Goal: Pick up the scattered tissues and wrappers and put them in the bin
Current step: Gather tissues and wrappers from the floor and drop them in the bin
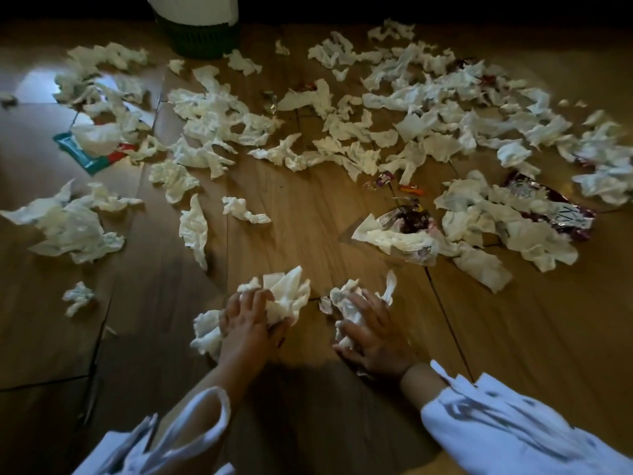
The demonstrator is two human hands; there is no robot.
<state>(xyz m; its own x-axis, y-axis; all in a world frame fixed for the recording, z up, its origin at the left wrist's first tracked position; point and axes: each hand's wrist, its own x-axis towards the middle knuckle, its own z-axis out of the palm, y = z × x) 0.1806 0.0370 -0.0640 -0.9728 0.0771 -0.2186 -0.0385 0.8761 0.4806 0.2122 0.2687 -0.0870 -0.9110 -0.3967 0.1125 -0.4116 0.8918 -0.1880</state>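
Observation:
Several crumpled white tissues [219, 114] lie all over the wooden floor [301, 214], mixed with wrappers: a shiny purple foil wrapper [555, 204] at the right and small sweet wrappers [383, 180] near the middle. The bin [197, 25], dark green with a white liner, stands at the top edge, left of centre. My left hand [248, 323] presses down on a bunch of tissues [284, 296] at the lower middle. My right hand [373, 332] clutches another bunch of tissues [346, 303] beside it. Both sleeves are white.
A teal and red tissue packet [89, 156] lies at the left under a tissue. A clear plastic wrapper [404, 224] sits right of centre. Dark gaps run between the floor panels. A bright reflection shows on the floor at the upper left.

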